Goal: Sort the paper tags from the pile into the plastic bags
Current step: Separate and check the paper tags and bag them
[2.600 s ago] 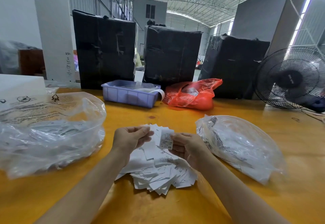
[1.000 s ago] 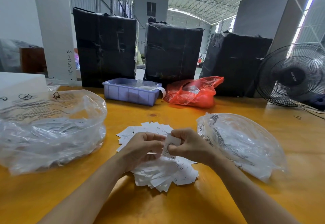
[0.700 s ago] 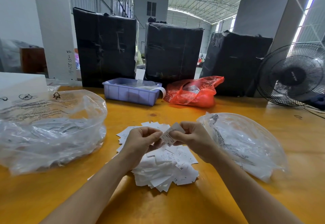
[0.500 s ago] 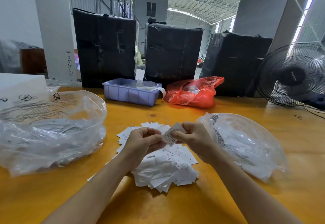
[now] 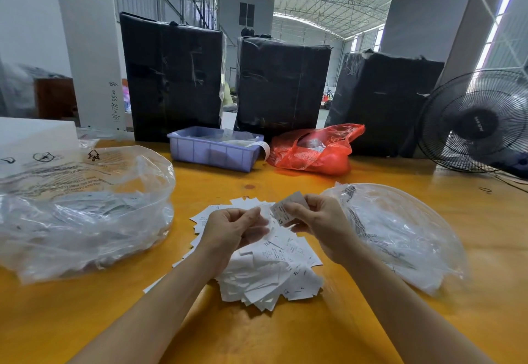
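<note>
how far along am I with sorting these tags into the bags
Partway. Both clear bags, left bag and right bag, already hold tags. Your right hand pinches one tag; the left hand holds none. A sizeable pile remains unsorted.

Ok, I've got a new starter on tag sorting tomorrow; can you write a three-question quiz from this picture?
1. True or false: the right hand pinches a single white paper tag above the pile of white paper tags.
2. Which thing stands furthest right on the yellow wooden table? A) lilac plastic tray B) black electric fan C) red plastic bag
3. Fill in: a clear plastic bag lies on each side of the pile; the one at the ____ looks fuller than the other.

Key: 1 true; 2 B; 3 left
</note>
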The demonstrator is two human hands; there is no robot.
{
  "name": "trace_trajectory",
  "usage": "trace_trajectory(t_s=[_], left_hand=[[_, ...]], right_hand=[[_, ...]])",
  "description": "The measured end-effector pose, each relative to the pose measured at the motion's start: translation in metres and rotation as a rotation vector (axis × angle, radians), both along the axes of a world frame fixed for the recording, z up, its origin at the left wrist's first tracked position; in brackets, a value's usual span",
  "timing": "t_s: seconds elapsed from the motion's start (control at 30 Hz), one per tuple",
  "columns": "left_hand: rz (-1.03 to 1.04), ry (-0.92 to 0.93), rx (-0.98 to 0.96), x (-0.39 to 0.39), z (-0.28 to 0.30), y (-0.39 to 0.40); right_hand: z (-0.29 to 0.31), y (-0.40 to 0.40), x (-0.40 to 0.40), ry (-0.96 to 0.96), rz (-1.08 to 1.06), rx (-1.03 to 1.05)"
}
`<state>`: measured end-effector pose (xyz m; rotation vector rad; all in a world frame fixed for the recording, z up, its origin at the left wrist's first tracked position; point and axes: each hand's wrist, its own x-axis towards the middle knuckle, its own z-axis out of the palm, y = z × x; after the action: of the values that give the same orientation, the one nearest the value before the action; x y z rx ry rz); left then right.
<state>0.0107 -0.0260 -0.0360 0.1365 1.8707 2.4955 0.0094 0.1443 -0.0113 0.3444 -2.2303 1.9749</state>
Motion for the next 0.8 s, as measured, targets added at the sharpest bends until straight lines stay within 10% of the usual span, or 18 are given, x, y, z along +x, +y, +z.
trace_trajectory(t_s=[0.53, 0.8], left_hand=[[-0.026, -0.026, 0.144, 0.0000, -0.0021, 0.0033], [0.091, 0.038, 0.139, -0.0009, -0.0018, 0.0029]], right_hand=[[0.0030, -0.0046, 0.0027, 0.053, -0.118, -0.091], [0.0053, 0.0023, 0.0024, -0.308, 0.222, -0.245]])
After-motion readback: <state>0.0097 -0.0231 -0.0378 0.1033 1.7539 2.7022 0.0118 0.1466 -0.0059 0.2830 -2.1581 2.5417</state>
